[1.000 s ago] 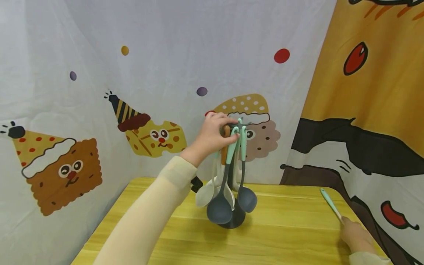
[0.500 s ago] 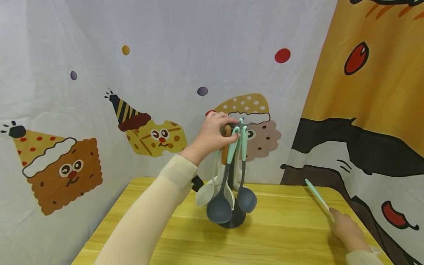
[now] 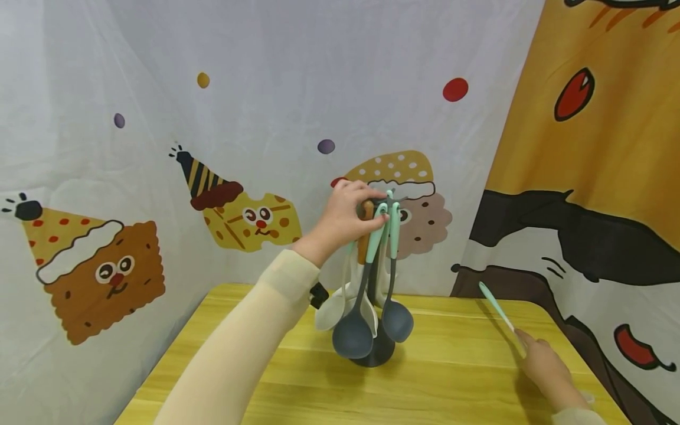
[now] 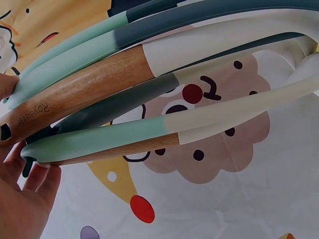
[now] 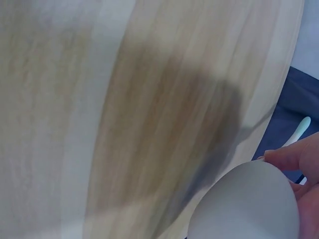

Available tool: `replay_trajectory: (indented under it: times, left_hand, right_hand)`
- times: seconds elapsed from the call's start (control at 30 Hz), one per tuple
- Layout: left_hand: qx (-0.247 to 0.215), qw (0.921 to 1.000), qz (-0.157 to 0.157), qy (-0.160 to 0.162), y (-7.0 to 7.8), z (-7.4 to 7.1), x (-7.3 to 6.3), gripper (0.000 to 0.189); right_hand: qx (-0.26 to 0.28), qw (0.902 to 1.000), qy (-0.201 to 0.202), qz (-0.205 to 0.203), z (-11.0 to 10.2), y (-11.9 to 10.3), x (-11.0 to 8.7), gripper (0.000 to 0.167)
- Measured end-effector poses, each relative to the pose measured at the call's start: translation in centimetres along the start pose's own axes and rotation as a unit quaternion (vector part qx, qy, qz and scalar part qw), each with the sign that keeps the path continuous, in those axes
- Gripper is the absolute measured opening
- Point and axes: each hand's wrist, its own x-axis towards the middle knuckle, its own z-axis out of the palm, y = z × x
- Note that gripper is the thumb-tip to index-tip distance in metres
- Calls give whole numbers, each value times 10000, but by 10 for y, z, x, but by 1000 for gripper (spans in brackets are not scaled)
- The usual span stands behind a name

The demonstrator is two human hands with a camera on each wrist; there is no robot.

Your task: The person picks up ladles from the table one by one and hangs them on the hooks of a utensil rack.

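Note:
My left hand [image 3: 347,212] grips the top of a utensil rack with a dark round base [image 3: 378,354], thumb on one side and fingers on the other. Hanging from it are a dark grey ladle [image 3: 353,336], a second dark utensil [image 3: 397,321] with a mint handle, and several pale ones. In the left wrist view, the thumb and fingertips lie against the handle ends, beside a wooden handle [image 4: 84,94]. My right hand [image 3: 547,369] holds a white spoon by its pale shaft, its mint handle [image 3: 494,302] pointing away. The spoon's rounded head [image 5: 249,204] shows in the right wrist view.
The rack stands on a yellow wooden table [image 3: 451,378]. Its back edge meets a white curtain [image 3: 255,118] with cartoon prints. An orange and black printed curtain [image 3: 600,159] hangs at the right. A small black object [image 3: 319,295] shows behind my left wrist.
My right hand has moved leftward and a little farther from me over the table, carrying the spoon. The left hand keeps its grip on the rack top.

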Motion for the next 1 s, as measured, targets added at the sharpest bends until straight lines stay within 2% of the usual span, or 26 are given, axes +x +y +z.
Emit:
replay_trajectory:
  times: [0.3,0.7,1.0]
  left_hand:
    - [28,10000,54,52,-2,2,2,40]
    - [76,10000,-13,5,-1,2,1,42]
    - [-1,10000,-44,-16,-1,2,1,41]
  right_hand:
    - [146,9995,173,200,-1,2,-7,59]
    - [639,9917,1062,339,-7,-9,-5,78]
    - [782,9794,1863,51,-8,-31,-6,78]
